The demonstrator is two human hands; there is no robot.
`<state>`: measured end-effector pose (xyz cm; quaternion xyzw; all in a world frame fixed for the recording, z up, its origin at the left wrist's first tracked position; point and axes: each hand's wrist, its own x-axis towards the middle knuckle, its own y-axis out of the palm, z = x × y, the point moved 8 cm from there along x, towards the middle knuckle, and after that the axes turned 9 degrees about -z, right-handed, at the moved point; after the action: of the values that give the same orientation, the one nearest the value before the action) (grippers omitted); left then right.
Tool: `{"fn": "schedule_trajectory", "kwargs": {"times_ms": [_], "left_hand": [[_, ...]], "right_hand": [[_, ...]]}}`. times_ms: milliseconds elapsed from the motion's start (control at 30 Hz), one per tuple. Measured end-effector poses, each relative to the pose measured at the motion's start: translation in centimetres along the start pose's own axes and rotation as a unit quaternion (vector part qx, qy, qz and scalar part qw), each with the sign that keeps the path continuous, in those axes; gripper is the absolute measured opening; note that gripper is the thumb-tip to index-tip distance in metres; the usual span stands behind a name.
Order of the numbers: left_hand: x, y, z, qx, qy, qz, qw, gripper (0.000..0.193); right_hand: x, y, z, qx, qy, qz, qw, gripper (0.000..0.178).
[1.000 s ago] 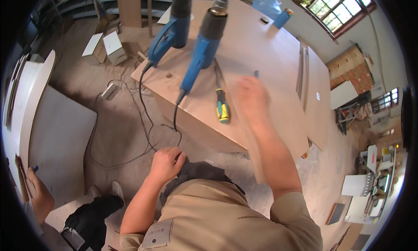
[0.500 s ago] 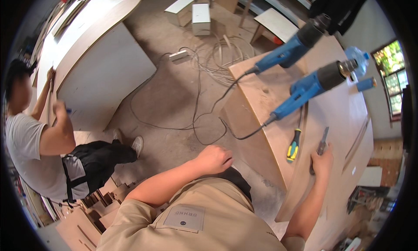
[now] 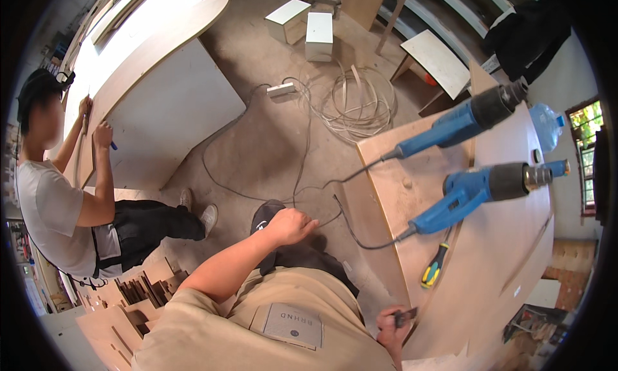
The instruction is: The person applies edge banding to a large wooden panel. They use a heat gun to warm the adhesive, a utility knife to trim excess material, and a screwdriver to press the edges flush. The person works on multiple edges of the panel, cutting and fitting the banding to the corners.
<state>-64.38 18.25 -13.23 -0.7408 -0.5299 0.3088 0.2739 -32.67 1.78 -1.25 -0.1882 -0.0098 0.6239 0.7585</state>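
Observation:
My left hand (image 3: 293,227) is closed in front of my body, above my dark trousers and shoe; its palm side is hidden, so what it may hold does not show. Low at the right, my right hand (image 3: 391,326) grips a dark knife-like tool (image 3: 406,315) at the near edge of the wooden workbench (image 3: 444,329). On that bench lies a screwdriver (image 3: 435,266) with a yellow, green and black handle. Beyond it are two blue heat guns, the nearer heat gun (image 3: 467,196) and the farther heat gun (image 3: 460,123), their cords hanging off the bench's left side.
Cables (image 3: 309,139) and a coiled hose (image 3: 360,101) lie on the floor near a white power strip (image 3: 281,89). At the left, a co-worker (image 3: 58,197) stands at a curved white counter (image 3: 193,88). Wood offcuts (image 3: 138,290) stand lower left; two white boxes (image 3: 319,30) stand far off.
My right hand has drawn the dark tool down and left from the benchtop to its near edge. The left hand has shifted slightly left and stays closed. The whole view has turned a little.

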Motion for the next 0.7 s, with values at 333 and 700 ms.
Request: {"fn": "schedule_trajectory", "kwargs": {"times_ms": [333,700], "left_hand": [[14.3,-5.1,19.4,-0.058,-0.177,0.014,0.982,0.041],[24.4,-12.3,42.5,-0.13,-0.364,0.071,0.919,0.034]], "right_hand": [[13.1,19.1,5.6,0.109,0.058,0.067,0.99,0.016],[34.8,45.9,5.1,0.142,0.277,0.021,0.95,0.033]]}}
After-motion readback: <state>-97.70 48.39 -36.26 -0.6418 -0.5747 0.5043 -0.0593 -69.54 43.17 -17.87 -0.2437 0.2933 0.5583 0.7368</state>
